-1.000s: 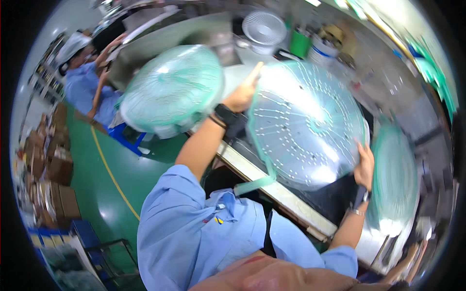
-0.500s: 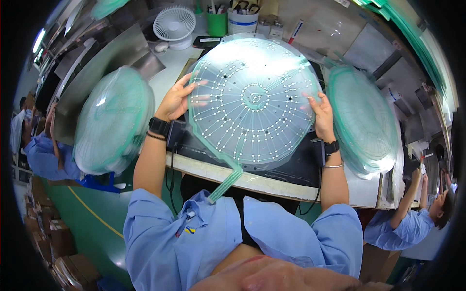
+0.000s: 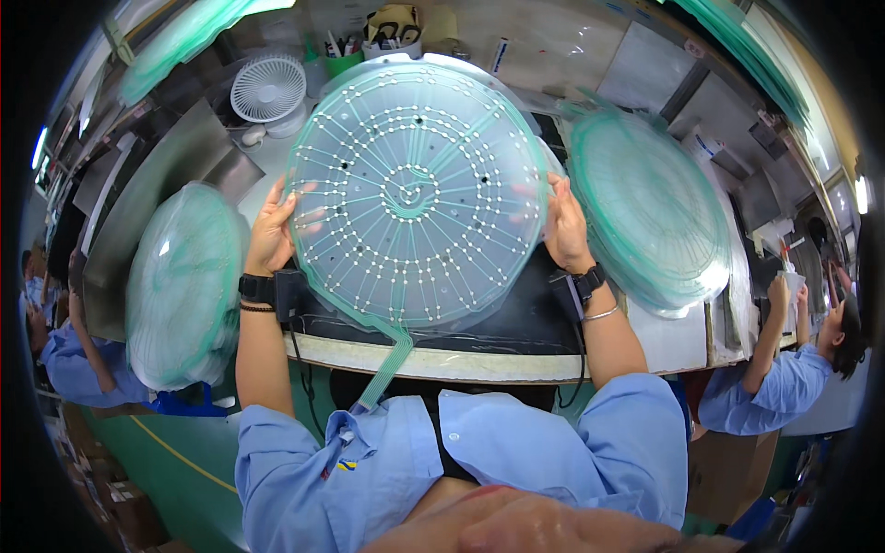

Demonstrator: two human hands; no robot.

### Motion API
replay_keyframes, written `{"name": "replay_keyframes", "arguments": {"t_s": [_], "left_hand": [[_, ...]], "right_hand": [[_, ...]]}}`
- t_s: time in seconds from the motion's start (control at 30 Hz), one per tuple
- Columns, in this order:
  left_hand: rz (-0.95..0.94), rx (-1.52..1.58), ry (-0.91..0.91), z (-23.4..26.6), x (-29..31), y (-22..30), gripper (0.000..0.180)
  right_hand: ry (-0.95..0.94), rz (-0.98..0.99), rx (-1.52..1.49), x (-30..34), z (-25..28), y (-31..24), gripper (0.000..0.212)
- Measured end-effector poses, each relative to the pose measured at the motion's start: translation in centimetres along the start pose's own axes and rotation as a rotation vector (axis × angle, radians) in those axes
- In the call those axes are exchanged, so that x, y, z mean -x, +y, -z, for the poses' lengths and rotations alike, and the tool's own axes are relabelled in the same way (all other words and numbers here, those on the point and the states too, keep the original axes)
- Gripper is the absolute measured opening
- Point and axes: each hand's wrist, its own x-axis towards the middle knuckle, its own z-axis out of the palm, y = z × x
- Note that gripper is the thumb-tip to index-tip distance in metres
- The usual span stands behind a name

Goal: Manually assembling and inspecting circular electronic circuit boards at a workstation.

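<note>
Between my two hands is a round, translucent flexible circuit sheet [image 3: 415,249] with green traces, rings of white dots and a few dark spots. My left hand [image 3: 273,226] is closed on its left edge, thumb in front and fingers showing through from behind. At the right edge my right hand [image 3: 566,226] grips it the same way. A green ribbon tail [image 3: 389,365] hangs from the sheet's lower edge toward my shirt. Beneath the sheet lies a black mat [image 3: 516,339], largely covered by it.
Stacks of similar green round sheets stand left [image 3: 180,286] and right [image 3: 650,212]. Behind are a white fan [image 3: 268,89], a green pen cup [image 3: 343,63] and a red-and-white marker [image 3: 500,55]. Cables hang from devices at both wrists. Co-workers in blue sit at either side.
The view has swung, so the surroundings sit farther left in the picture. Held in both hands, the sheet has tilted; the bright glare on its upper part is mostly gone and its dots show clearly.
</note>
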Motion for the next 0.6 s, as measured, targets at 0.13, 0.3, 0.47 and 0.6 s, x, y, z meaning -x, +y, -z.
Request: {"name": "replay_keyframes", "arguments": {"t_s": [0.13, 0.3, 0.47, 0.6], "left_hand": [[-0.024, 0.016, 0.019, 0.6, 0.2, -0.8, 0.043], [-0.024, -0.009, 0.036, 0.7, 0.1, -1.0, 0.044], [-0.033, 0.017, 0.015, 0.5, 0.1, -0.9, 0.044], [-0.062, 0.013, -0.003, 0.9, 0.4, -1.0, 0.044]], "right_hand": [[-0.085, -0.066, -0.101, 1.0, -0.2, 0.1, 0.062], [-0.122, -0.06, -0.106, 1.5, -0.2, 0.8, 0.063], [-0.161, -0.045, -0.055, 1.6, -0.1, 0.8, 0.061], [-0.188, 0.002, 0.027, 1.7, 0.3, 1.0, 0.06]]}}
